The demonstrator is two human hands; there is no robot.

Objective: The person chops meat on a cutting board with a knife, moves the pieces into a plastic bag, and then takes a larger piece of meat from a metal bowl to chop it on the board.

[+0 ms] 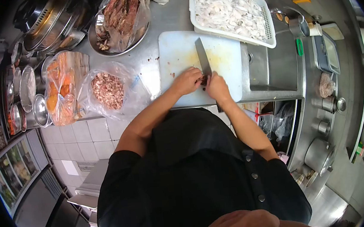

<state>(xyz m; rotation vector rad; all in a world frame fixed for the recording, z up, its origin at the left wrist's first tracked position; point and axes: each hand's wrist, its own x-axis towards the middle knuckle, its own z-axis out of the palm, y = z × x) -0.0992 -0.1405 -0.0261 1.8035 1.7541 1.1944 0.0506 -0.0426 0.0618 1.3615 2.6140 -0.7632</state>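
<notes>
Stainless bench [169,15] in a working kitchen, seen from above; all positions are noted against the white cutting board [225,62]. Left hand [186,82] sits at the board's near edge with its fingers curled down over a small dark piece [204,81], probably to pin it and keep the fingertips tucked back from the edge. Right hand [218,88], just beside it, is clenched around the handle of a knife [203,57]. The blade points away from the body across the board, heel close to the piece. A few dark crumbs lie on the board's left part. Just beyond the board's far edge stands a white basket [272,32] of pale sliced pieces. Left of the board is a clear bag [107,90] of chopped brownish bits, open side up and within the left hand's reach. A second bag [58,87] with orange contents lies further left. A steel bowl [98,43] lined with a bag of dark strips stands beyond the board's left corner. Sink [273,66] adjoins the board's right side. Not resolved: the knife handle is covered by the right hand, the piece is mostly hidden between the hands, and what it is made of cannot be told. Items right of the sink are small and distorted by the lens.
</notes>
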